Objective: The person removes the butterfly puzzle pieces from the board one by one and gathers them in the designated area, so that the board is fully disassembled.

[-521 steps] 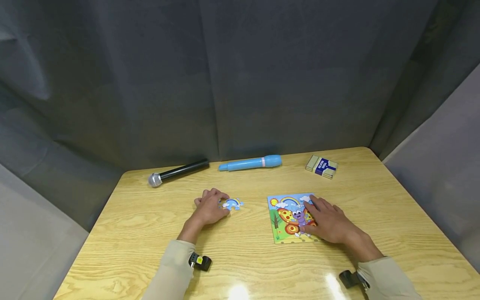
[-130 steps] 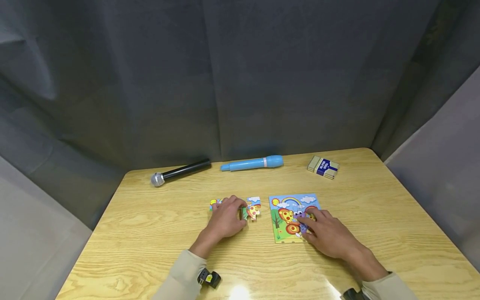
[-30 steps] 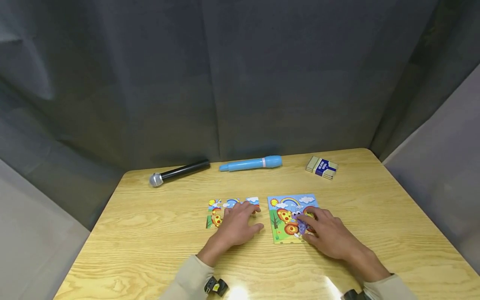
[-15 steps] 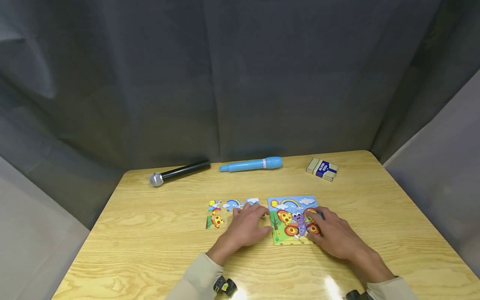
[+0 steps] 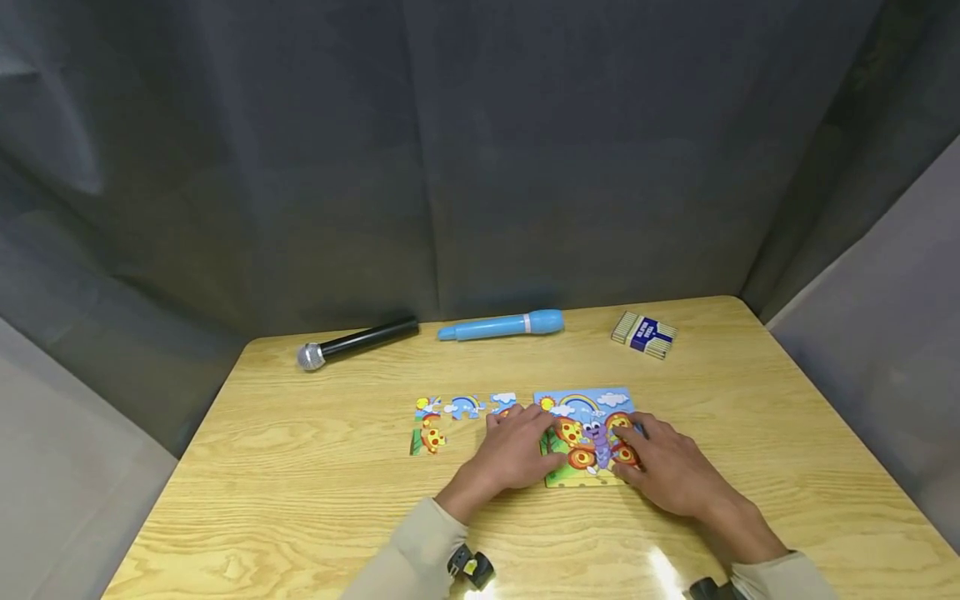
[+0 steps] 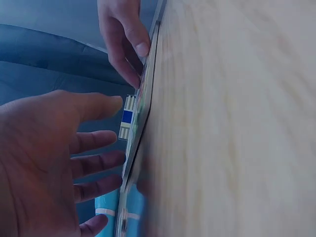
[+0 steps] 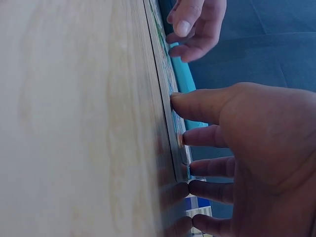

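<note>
A square butterfly jigsaw puzzle (image 5: 597,446) lies on the wooden table. My left hand (image 5: 512,452) is over its left edge, fingers spread and slightly bent. In the left wrist view a gap shows between that thumb and the puzzle. On the right side of the puzzle rests my right hand (image 5: 670,469); in the right wrist view its thumb and fingertips touch the surface and edge. Several loose jigsaw pieces lie left of the puzzle: a rainbow piece (image 5: 465,407), a sun piece (image 5: 427,406), a spotted-wing piece (image 5: 432,438) and a cloud piece (image 5: 503,402), which my left hand partly covers.
A black microphone (image 5: 367,340) with a silver head and a blue microphone-shaped item (image 5: 501,326) lie along the back of the table. Toward the back right is a bundle of thin sticks (image 5: 644,334) in a blue-and-white band. Dark cloth hangs behind the table.
Several loose pieces now lie where only the rainbow piece showed at first. My left hand has moved right from them to the puzzle's edge. The right hand has drawn slightly right, uncovering the butterfly.
</note>
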Demonstrator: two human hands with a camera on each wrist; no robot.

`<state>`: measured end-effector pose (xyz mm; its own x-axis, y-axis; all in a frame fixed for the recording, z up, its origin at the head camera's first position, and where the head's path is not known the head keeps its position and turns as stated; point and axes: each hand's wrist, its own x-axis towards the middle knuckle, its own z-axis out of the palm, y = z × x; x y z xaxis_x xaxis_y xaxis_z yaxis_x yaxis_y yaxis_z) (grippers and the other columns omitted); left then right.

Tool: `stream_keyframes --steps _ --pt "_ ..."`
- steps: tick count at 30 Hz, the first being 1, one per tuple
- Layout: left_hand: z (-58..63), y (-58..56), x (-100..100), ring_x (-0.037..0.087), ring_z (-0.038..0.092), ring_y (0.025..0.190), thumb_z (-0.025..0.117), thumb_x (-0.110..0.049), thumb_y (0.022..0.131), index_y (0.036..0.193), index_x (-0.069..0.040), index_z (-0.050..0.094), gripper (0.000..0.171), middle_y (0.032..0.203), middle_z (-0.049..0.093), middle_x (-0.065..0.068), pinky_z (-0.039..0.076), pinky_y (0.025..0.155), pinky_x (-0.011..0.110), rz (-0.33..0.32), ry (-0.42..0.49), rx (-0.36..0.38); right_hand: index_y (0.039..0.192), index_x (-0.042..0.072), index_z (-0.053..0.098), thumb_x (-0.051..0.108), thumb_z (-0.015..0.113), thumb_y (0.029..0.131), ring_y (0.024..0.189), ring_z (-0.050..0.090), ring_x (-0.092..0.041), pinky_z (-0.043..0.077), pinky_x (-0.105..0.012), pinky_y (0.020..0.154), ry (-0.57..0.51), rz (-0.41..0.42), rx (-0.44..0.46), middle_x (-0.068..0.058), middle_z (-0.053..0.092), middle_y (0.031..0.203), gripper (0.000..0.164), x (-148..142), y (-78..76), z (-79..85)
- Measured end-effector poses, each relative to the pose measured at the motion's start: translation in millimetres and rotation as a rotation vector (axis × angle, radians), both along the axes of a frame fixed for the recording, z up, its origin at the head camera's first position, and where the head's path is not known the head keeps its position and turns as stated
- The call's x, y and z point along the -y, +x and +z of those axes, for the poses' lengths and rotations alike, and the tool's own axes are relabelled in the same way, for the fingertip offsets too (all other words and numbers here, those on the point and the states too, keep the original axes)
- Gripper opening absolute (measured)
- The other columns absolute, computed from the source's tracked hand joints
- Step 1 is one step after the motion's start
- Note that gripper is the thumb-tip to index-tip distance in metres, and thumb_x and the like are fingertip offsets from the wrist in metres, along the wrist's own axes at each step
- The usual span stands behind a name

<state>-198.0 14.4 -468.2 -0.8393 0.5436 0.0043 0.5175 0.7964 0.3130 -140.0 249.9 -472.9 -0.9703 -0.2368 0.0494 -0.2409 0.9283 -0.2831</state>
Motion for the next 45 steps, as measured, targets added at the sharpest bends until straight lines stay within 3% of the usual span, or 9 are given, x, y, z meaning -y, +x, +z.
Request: stream_keyframes --steps 12,23,32,45 --pt "-8.1 -6.7 -26 0.011 0.047 0.108 0.063 -0.056 0.084 0.122 -0.033 0.062 0.044 0.12 0.056 -0.014 0.028 0.079 0.039 -0.015 -0.027 -0.014 0.131 0.011 0.059 0.036 0.067 0.089 0.124 0.049 -0.041 0.041 -0.064 0.089 0.022 0.008 -0.013 -0.019 0.048 0.138 0.05 0 0.5 -1.5" --pt "-11.3 -7.9 -40 0.013 0.044 0.114 0.063 -0.06 0.084 0.125 -0.032 0.059 0.05 0.117 0.052 -0.01 0.028 0.081 0.04 0.031 -0.097 -0.015 0.131 0.011 0.058 0.036 0.066 0.089 0.125 0.048 -0.041 0.04 -0.064 0.09 0.022 0.008 -0.016 -0.02 0.047 0.139 0.05 -2 1.3 -1.3" --pt "-13.5 -12.4 -46 0.014 0.045 0.111 0.069 -0.055 0.081 0.111 -0.027 0.065 0.041 0.115 0.056 -0.006 0.028 0.083 0.042 0.086 -0.052 0.015 0.132 0.011 0.058 0.036 0.066 0.089 0.126 0.048 -0.041 0.04 -0.065 0.091 0.02 0.006 -0.015 -0.02 0.047 0.14 0.05 -1 2.3 -2.4" --pt "-10.8 -13.2 -46 0.011 0.048 0.105 0.076 -0.047 0.079 0.115 -0.025 0.06 0.045 0.1 0.057 -0.011 0.028 0.084 0.039 0.105 0.015 0.041 0.132 0.011 0.058 0.036 0.065 0.09 0.126 0.047 -0.041 0.039 -0.064 0.091 0.019 0.004 -0.014 -0.02 0.046 0.14 0.05 1 1.7 -2.5"
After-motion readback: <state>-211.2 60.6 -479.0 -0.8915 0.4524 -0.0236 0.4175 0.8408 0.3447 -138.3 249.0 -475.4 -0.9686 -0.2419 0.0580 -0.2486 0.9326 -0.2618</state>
